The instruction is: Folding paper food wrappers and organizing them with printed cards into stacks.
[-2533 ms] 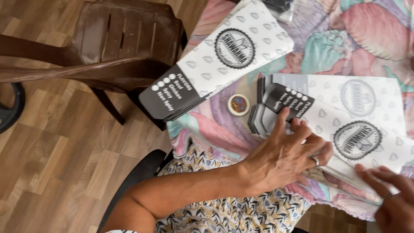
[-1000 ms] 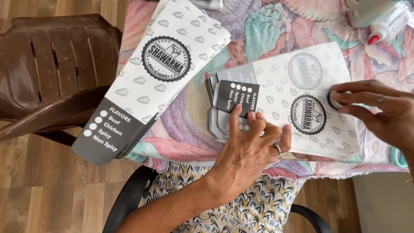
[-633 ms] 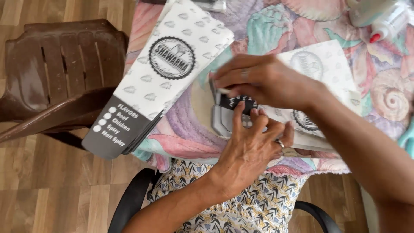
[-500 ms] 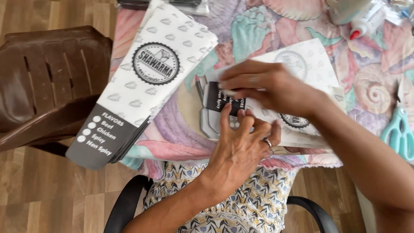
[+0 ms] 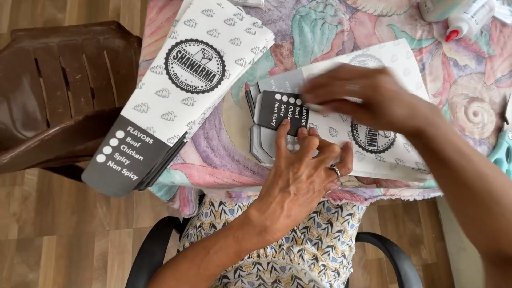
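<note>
Two hands work over one flat printed paper sleeve [image 5: 368, 133] on the tabletop [image 5: 213, 154], which is covered by a flowered cloth. The left hand [image 5: 301, 176] lies palm down with its fingers spread, the fingertips [image 5: 284, 127] pressing on the sleeve's dark folded end [image 5: 277, 109]; its grip is open and flat, holding nothing, and a ring shows on one finger. The right hand [image 5: 368, 98] reaches across from the right and covers the middle of the sleeve just beyond the left fingertips; it is blurred, so whether its grip is pinched on the paper or only resting on it cannot be told. Compared with half a second ago, the right hand sits a little further right, so more of the dark end now shows, while the left hand keeps the same press. Well to the left of the left hand lies a stack of the same sleeves [image 5: 176, 90], overhanging the tabletop edge above a brown plastic chair [image 5: 58, 101]. Beyond the right hand, at the far corner, stands a glue bottle with a red tip [image 5: 466, 21]; a teal tool [image 5: 502, 152] peeks in at the right edge.
</note>
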